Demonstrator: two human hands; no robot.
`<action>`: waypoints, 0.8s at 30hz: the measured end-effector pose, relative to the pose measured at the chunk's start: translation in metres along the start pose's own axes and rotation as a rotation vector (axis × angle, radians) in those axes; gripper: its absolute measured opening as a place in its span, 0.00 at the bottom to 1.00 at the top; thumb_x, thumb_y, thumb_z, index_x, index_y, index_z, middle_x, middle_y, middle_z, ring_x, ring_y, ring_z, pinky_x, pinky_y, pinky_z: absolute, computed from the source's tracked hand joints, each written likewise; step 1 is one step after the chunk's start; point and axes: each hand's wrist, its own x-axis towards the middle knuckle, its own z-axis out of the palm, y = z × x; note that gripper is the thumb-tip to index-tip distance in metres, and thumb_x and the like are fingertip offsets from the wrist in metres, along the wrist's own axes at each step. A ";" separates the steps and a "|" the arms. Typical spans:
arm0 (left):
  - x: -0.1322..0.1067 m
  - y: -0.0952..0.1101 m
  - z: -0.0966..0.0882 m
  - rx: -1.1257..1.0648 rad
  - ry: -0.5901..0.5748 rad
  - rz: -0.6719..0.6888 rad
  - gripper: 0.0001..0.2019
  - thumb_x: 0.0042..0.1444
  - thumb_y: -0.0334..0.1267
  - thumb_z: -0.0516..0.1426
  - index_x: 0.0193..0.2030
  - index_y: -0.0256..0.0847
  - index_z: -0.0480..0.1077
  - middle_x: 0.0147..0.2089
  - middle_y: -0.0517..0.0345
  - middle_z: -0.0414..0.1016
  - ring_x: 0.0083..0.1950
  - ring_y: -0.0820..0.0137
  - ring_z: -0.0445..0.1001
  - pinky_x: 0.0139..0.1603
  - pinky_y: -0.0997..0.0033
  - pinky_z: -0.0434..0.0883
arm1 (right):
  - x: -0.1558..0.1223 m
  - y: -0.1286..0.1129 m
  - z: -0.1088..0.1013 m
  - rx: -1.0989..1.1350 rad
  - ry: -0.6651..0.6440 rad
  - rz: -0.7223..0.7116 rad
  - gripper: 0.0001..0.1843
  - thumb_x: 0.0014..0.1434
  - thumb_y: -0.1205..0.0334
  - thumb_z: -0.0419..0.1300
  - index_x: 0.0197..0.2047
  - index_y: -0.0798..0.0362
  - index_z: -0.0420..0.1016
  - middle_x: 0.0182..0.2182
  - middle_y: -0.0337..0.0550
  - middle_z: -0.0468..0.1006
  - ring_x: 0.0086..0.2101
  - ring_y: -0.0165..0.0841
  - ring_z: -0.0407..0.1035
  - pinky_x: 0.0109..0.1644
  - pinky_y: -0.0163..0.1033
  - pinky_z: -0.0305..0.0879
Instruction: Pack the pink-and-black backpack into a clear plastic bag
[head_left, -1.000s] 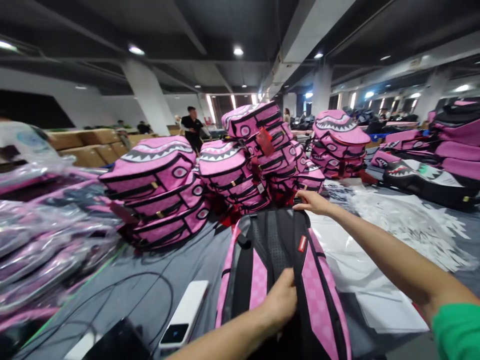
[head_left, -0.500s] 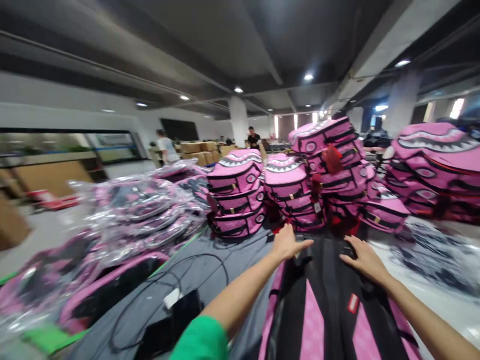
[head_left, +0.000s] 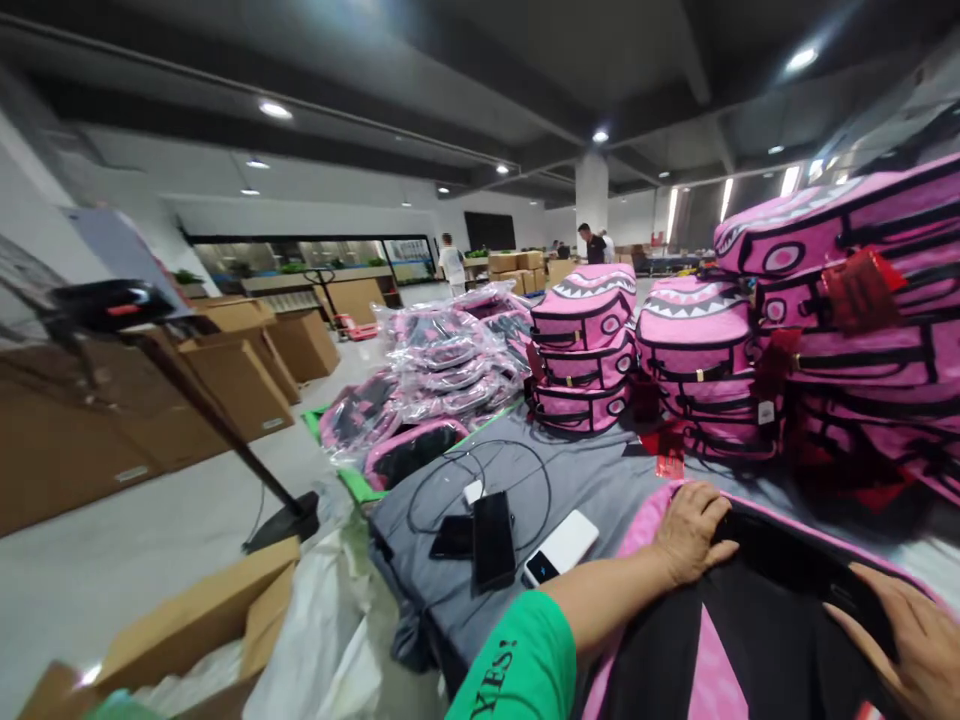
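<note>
A pink and black backpack (head_left: 772,640) lies in front of me at the lower right, black padded side up, its lower part cut off by the frame. My left hand (head_left: 694,535) is closed over its pink top edge, the thumb lying on the black side. At the backpack's upper right, my right hand (head_left: 904,630) rests on the black part with thumb and fingers apart. Beyond them stand piles of pink backpacks with shark-mouth prints, one pile (head_left: 581,350) to the left and another (head_left: 697,370) nearer the middle. Red tags (head_left: 862,290) hang from the right pile.
On the grey-covered table (head_left: 420,510) lie a black phone (head_left: 493,540), a white power bank (head_left: 562,548) and a looped cable. Plastic-wrapped bags (head_left: 450,360) are heaped beyond. An open carton (head_left: 202,620) and a black stand (head_left: 225,430) are at the left. People are far back.
The view has swung left, bringing the cartons and stand into sight. Both hands remain at the backpack's top; the left now grips its pink edge.
</note>
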 end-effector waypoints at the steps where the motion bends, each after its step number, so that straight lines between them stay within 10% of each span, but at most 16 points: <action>1: -0.008 0.002 0.000 0.048 -0.052 0.014 0.27 0.59 0.47 0.63 0.59 0.30 0.69 0.58 0.45 0.70 0.63 0.60 0.66 0.70 0.62 0.61 | -0.005 -0.005 -0.005 -0.010 -0.031 -0.038 0.32 0.68 0.42 0.48 0.70 0.44 0.57 0.45 0.54 0.75 0.40 0.51 0.74 0.46 0.59 0.72; 7: -0.032 0.009 -0.005 0.024 -0.319 0.089 0.15 0.65 0.37 0.58 0.55 0.31 0.72 0.54 0.45 0.73 0.57 0.59 0.70 0.62 0.60 0.66 | -0.021 -0.025 -0.031 -0.061 -0.246 -0.003 0.19 0.71 0.53 0.49 0.55 0.59 0.67 0.46 0.55 0.76 0.44 0.43 0.73 0.47 0.47 0.73; 14: 0.021 -0.011 0.042 -0.014 -0.533 0.138 0.13 0.67 0.40 0.56 0.50 0.31 0.72 0.51 0.43 0.74 0.57 0.54 0.70 0.62 0.56 0.63 | 0.003 -0.004 -0.009 0.061 -0.944 0.479 0.21 0.66 0.59 0.60 0.59 0.59 0.71 0.56 0.55 0.74 0.56 0.44 0.69 0.62 0.49 0.65; 21: 0.057 -0.005 0.044 -0.044 -0.627 -0.186 0.25 0.74 0.46 0.43 0.60 0.27 0.68 0.62 0.38 0.69 0.65 0.56 0.66 0.65 0.60 0.63 | 0.036 0.020 0.029 -0.033 -1.047 0.589 0.23 0.69 0.52 0.58 0.57 0.63 0.70 0.53 0.58 0.75 0.54 0.48 0.70 0.59 0.49 0.65; 24: 0.045 0.011 0.028 -0.116 -0.723 -0.262 0.40 0.71 0.61 0.40 0.76 0.28 0.47 0.76 0.35 0.47 0.76 0.55 0.50 0.72 0.60 0.55 | 0.036 0.020 0.041 -0.092 -1.036 0.579 0.29 0.69 0.46 0.56 0.58 0.66 0.69 0.51 0.64 0.74 0.53 0.54 0.70 0.58 0.54 0.64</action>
